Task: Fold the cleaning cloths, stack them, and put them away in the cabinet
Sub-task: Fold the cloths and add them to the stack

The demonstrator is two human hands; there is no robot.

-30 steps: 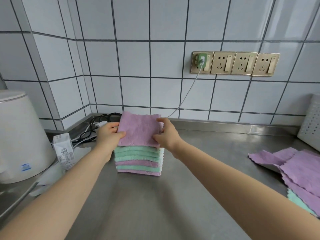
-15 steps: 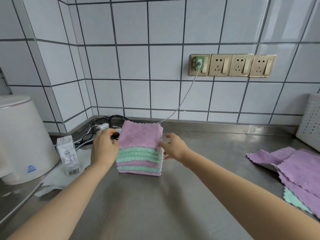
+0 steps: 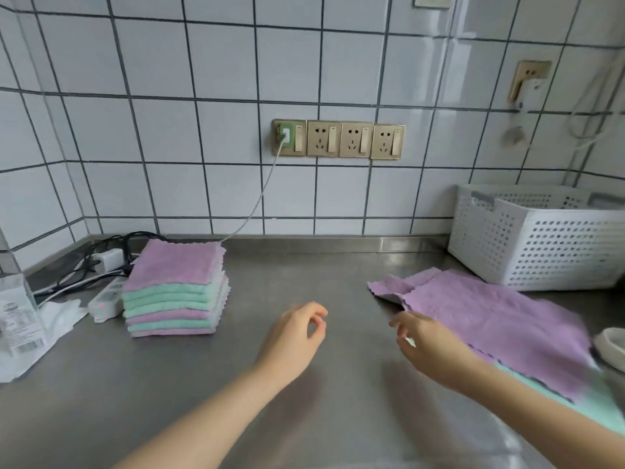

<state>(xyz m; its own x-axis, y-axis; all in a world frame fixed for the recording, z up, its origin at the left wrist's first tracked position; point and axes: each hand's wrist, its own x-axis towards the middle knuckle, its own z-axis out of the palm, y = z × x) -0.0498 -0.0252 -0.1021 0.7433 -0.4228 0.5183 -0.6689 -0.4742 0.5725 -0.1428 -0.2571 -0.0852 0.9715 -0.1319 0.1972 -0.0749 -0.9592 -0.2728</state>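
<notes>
A stack (image 3: 176, 289) of folded cloths stands on the steel desk (image 3: 304, 401), toward the back wall. Its top cloth is purple; below it the layers run green, green, green, purple, green, purple. No hand touches the stack.

To the right of the stack, well apart from it, loose cloths lie flat on the desk: a purple cloth (image 3: 490, 316) on top, with a green cloth (image 3: 602, 411) showing under its near edge. Farther right of the stack, behind the purple cloth, sits a white perforated basket (image 3: 541, 242).

The left hand (image 3: 294, 336) hovers over the desk to the right of the stack, between it and the purple cloth. Its grip is loose: fingers curled, thumb and forefinger tips near each other, pinching nothing.

The right hand (image 3: 426, 346) is at the purple cloth's left edge, farther right of the stack than the left hand. Its fingers are curled downward just at the cloth's border; whether they already pinch the cloth I cannot tell.

Left of the stack, just beside it, lies a white power strip (image 3: 106, 301) with a red light, and behind that a tangle of black cables (image 3: 98, 252) and a white charger (image 3: 108, 257). Farther left stands a small carton (image 3: 17, 313) on white paper (image 3: 44, 330). Above and to the right of the stack, four brass sockets (image 3: 338, 139) are set in the tiled wall; a grey cord (image 3: 257, 204) runs from the leftmost one down behind the stack.
</notes>
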